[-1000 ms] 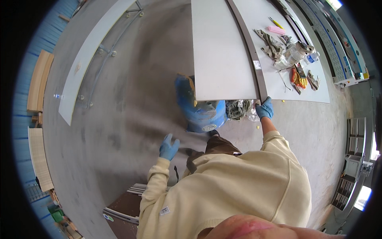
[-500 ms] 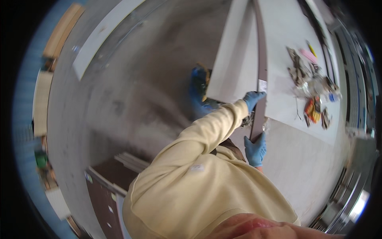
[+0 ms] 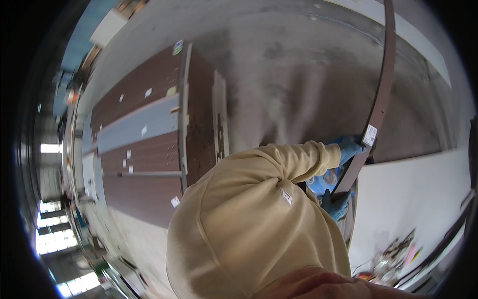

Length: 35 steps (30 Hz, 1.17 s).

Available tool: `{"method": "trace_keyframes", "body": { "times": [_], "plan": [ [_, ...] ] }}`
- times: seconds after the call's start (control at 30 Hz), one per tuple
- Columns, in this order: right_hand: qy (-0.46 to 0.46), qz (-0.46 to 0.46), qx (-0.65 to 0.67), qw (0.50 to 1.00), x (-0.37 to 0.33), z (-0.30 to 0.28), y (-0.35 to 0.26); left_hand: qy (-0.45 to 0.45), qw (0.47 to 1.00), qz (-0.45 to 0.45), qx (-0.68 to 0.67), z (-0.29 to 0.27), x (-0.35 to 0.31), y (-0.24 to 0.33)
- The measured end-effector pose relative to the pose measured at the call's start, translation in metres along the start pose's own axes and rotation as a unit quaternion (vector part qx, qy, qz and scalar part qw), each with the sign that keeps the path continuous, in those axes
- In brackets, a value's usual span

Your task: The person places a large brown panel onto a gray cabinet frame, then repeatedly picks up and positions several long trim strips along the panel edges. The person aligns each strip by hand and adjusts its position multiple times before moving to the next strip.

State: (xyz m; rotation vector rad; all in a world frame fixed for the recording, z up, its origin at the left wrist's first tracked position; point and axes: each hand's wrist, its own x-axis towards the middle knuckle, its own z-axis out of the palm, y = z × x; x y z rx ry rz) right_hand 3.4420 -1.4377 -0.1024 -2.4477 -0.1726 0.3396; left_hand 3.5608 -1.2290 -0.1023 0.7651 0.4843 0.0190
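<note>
A long, narrow dark brown board [image 3: 381, 82] with a white label stretches away from me toward the far right. My left hand [image 3: 351, 148], in a blue glove, is closed on its edge beside the label. Nearer to my body, my right hand [image 3: 336, 204], also in a blue glove, grips the board's near end. Under the board, close to both hands, part of a blue printed wrapping or bag [image 3: 323, 180] shows. My beige sleeve and sweatshirt hide some of what lies below.
To the left stand stacked brown panels [image 3: 144, 144] with a grey strip and small labels. On the right, a white worktop [image 3: 408, 194] bears gloves, a clear plastic item and other small things near its lower end. A pale long panel [image 3: 428, 45] lies at the far right.
My view has turned left, bringing the panel stack further into sight, while the white worktop has shifted to the lower right. Both hands still hold the board, which has swung along with me.
</note>
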Motion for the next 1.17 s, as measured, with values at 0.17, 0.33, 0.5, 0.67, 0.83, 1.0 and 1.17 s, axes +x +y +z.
{"method": "trace_keyframes", "body": {
  "times": [0.17, 0.33, 0.5, 0.67, 0.83, 1.0, 1.17],
  "plan": [
    [-0.025, -0.329, -0.076, 0.941, 0.035, 0.070, -0.074, 0.136, 0.984, 0.113, -0.025, -0.125, -0.090, 0.119],
    [-0.138, -0.508, -0.068, 0.847, 0.032, 0.159, -0.214, 0.306, 0.928, 0.196, -0.086, -0.259, -0.215, 0.207],
    [-0.279, -0.612, -0.045, 0.738, 0.002, 0.252, -0.352, 0.420, 0.846, 0.265, -0.195, -0.386, -0.328, 0.238],
    [-0.354, -0.671, -0.062, 0.648, -0.046, 0.328, -0.448, 0.487, 0.749, 0.340, -0.294, -0.472, -0.406, 0.242],
    [-0.422, -0.707, -0.003, 0.567, -0.079, 0.388, -0.506, 0.499, 0.692, 0.402, -0.331, -0.541, -0.447, 0.236],
    [-0.423, -0.728, -0.032, 0.539, -0.100, 0.449, -0.539, 0.523, 0.681, 0.356, -0.369, -0.604, -0.471, 0.249],
    [-0.399, -0.757, -0.033, 0.516, -0.113, 0.521, -0.557, 0.590, 0.677, 0.312, -0.311, -0.653, -0.487, 0.261]
  ]
}}
